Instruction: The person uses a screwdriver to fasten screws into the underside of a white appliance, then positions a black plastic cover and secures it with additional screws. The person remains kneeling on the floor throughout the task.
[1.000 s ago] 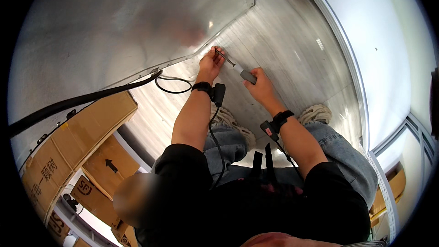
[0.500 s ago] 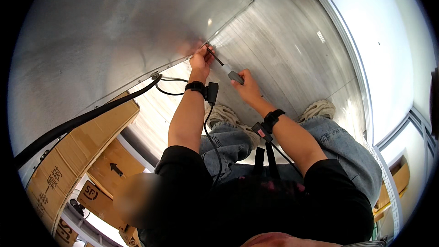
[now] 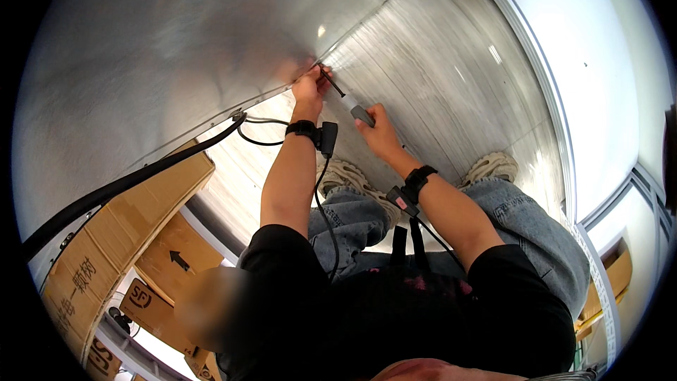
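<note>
1. While the person bends over a pair of blue jeans (image 3: 532, 233), bare forearms (image 3: 288, 187) reach forward from a black shirt (image 3: 395, 317); each wears a black wristband (image 3: 303, 129) with a cabled dark box (image 3: 329, 139).
2. Pale sneakers (image 3: 490, 168) rest on the wood-patterned floor (image 3: 423, 63), with brown cartons (image 3: 106, 240) at the person's left and a white panel (image 3: 592, 63) at the right.
3. The right hand (image 3: 381, 130) is closed around the grey handle of a screwdriver (image 3: 362, 113) (its thick end sits in the palm).
4. From there the screwdriver slants forward and leftward, its dark shaft leading to the lower edge of a metal panel (image 3: 176, 49); fingers obscure whether the tip touches it.
5. At the shaft's far end, the left hand (image 3: 308, 88) is half open, fingers loosely curled; whether it grips anything cannot be told.
6. Left of that hand, a thick black cable (image 3: 134, 176) meets the panel's edge, near a thinner cable (image 3: 257, 142) looped over the floor.
</note>
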Motion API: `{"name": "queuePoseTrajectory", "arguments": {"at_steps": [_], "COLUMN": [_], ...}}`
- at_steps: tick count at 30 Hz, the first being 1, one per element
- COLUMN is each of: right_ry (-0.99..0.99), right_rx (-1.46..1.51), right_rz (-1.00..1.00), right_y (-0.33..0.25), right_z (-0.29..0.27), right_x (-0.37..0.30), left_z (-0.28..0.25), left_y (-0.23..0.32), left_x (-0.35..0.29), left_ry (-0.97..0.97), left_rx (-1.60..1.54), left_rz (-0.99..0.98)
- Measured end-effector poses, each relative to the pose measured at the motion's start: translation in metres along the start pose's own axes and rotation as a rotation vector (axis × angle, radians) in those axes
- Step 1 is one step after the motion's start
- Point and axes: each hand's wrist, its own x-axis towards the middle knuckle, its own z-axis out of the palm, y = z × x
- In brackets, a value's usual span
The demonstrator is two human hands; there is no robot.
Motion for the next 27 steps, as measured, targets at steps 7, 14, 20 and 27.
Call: {"name": "queuePoseTrajectory", "arguments": {"at_steps": [7, 14, 20, 27], "right_ry": [0.011, 0.025, 0.0, 0.059], "right_rx": [-0.042, -0.044, 0.057, -0.013], "right_rz": [-0.038, -0.044, 0.026, -0.024], "right_y": [0.001, 0.008, 0.001, -0.004], "right_z": [-0.003, 0.001, 0.001, -0.001], "right_x": [0.003, 0.004, 0.003, 0.002], "left_z": [0.003, 0.005, 0.006, 0.003], "left_y": [0.004, 0.006, 0.006, 0.006], "left_x": [-0.002, -0.004, -0.004, -0.004], "left_ry": [-0.001, 0.012, 0.018, -0.006], "left_rx": [0.052, 0.065, 0.046, 0.039], "left_rz": [-0.02, -0.026, -0.036, -0.043]}}
